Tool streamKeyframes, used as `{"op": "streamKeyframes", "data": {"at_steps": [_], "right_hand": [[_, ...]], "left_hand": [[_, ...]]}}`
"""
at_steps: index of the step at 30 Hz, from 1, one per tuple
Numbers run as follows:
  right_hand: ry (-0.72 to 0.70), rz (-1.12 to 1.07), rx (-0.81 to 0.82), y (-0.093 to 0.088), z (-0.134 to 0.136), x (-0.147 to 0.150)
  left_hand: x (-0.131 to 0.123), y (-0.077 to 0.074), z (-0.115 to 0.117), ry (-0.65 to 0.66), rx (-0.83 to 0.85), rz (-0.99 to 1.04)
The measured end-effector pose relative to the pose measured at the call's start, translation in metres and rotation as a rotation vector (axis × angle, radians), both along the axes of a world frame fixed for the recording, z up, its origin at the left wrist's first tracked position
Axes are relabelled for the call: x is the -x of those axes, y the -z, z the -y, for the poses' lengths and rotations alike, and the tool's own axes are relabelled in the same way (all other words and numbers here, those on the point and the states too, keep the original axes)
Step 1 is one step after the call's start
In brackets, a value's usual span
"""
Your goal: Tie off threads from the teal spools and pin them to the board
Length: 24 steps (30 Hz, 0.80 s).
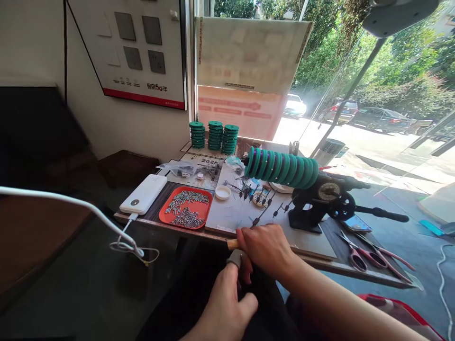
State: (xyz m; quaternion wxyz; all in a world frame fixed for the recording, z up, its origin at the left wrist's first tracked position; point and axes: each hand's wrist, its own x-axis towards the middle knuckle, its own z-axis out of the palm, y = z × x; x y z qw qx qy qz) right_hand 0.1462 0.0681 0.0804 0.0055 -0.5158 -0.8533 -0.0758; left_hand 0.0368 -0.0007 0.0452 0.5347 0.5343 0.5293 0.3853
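My left hand (227, 303) is low in the middle of the view, index finger stretched up and thumb apart from it. A grey finger cot (234, 257) covers its index fingertip, which meets my right hand (266, 244). That hand lies over it at the table's front edge, with fingers curled; a tan finger cot (232, 244) shows at a fingertip. Anything inside its curl is hidden. Just beyond stands a black winding machine (309, 213) with green spools (284, 168) in a row on its shaft. Several small black float rigs (256, 220) stand on the white board (227, 215).
A red tray (163, 215) holds small metal pieces. A white power bank (144, 194) with a cable sits left. Stacked green spools (215, 137) stand at the back. Scissors (359, 253) lie right, by a phone (359, 223). A white lid (222, 192) rests on the board.
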Motion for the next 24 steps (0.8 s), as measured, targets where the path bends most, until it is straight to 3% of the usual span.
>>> {"op": "streamKeyframes", "data": {"at_steps": [5,9,11,13,14,16,20,24], "right_hand": [[0.013,-0.043,-0.048,0.003,0.001,0.002],[0.008,-0.277,-0.191,0.012,0.024,-0.038],[0.184,-0.380,-0.288,0.024,0.035,-0.078],[0.645,-0.366,-0.259,0.036,0.038,-0.123],[0.805,-0.338,-0.214,0.040,0.036,-0.144],[0.850,-0.342,-0.148,0.045,0.028,-0.178],[0.722,-0.336,-0.076,0.045,0.015,-0.217],[0.919,-0.160,-0.104,0.063,0.017,-0.253]], "left_hand": [[0.004,0.003,-0.001,-0.003,0.023,0.145],[0.029,0.011,-0.009,-0.050,0.029,0.427],[0.041,0.016,-0.013,-0.091,0.110,0.516],[0.047,0.021,-0.015,-0.103,0.180,0.523],[0.047,0.023,-0.015,-0.107,0.205,0.517],[0.044,0.026,-0.013,-0.134,0.247,0.518],[0.039,0.030,-0.009,-0.214,0.283,0.554],[0.040,0.032,-0.004,-0.204,0.249,0.507]]}}
